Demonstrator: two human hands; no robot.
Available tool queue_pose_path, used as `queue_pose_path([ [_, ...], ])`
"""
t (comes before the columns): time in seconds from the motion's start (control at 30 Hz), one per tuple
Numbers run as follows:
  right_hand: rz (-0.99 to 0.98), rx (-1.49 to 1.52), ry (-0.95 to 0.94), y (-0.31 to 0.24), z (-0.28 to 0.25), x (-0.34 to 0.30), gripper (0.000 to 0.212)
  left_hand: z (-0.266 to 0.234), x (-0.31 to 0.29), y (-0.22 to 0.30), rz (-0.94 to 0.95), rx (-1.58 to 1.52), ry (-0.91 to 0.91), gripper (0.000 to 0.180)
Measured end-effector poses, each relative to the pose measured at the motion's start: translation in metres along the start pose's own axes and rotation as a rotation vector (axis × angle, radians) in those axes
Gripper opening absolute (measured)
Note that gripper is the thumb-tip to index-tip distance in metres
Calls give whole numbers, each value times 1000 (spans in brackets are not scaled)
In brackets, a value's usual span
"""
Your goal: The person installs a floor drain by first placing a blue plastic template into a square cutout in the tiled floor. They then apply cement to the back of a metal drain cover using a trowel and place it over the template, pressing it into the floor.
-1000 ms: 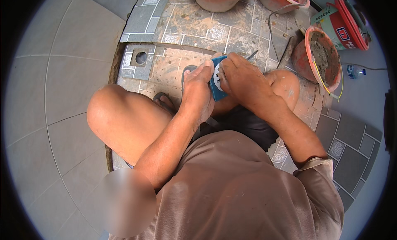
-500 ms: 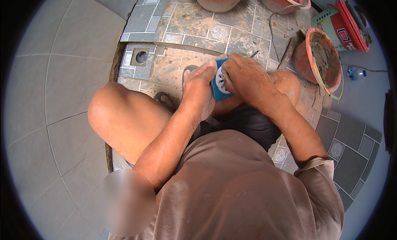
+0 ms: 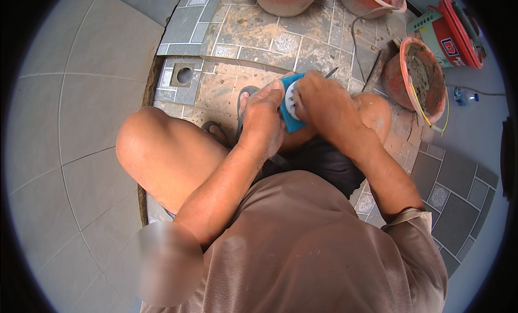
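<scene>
Left grip (image 3: 264, 112) grasping flat blue pack (image 3: 294, 125), right grip (image 3: 326, 105) on white slotted disc (image 3: 290, 101), I can't tell if pinching

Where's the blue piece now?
In the head view, above and slightly right of centre, the blue piece is between the left hand and right hand, behind the white disc.

Smooth disc (image 3: 290, 104) and backing (image 3: 294, 125) among rough mortar and dusty tiles.
The disc is smooth and looks like plastic; the backing is smooth too, card or plastic, hard to tell. The bucket (image 3: 393, 76) is scuffed, smeared plastic, its mortar (image 3: 425, 78) coarse and dull. The pail (image 3: 453, 35) is smooth printed plastic, the bottle (image 3: 465, 96) clear plastic. The shirt (image 3: 324, 237) is soft cloth, faintly sheened; the floor (image 3: 108, 119) is smooth and matt, the tiles (image 3: 253, 24) gritty with dried dirt.
</scene>
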State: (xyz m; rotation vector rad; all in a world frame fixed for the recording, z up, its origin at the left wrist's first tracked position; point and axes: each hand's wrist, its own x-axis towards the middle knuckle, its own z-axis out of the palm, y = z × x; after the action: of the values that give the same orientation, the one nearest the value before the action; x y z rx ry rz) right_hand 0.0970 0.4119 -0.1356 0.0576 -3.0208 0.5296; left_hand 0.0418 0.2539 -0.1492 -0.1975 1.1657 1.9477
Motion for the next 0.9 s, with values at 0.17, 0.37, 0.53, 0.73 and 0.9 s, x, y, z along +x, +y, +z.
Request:
queue_pose_path([
  [0.17, 38, 233, 297, 11, -6, -4, 13, 3, 0, -2, 40, -135, 42, 41],
  [0.37, 142, 297, 365, 6, -21, -10, 23, 3, 1, 0, 116, -221, 18, 34],
  [0.53, 269, 325, 486, 9, -14, -15, 43, 16, -4, 10, 145, -245, -61, 33],
  [0.73, 402, 613, 352, 7, -26, -22, 47, 16, -6, 12, 157, -169, -108, 36],
  [0.9, 398, 876, 343, 11, -20, -28, 47, 16, -6, 12, 142, -172, -124, 35],
])
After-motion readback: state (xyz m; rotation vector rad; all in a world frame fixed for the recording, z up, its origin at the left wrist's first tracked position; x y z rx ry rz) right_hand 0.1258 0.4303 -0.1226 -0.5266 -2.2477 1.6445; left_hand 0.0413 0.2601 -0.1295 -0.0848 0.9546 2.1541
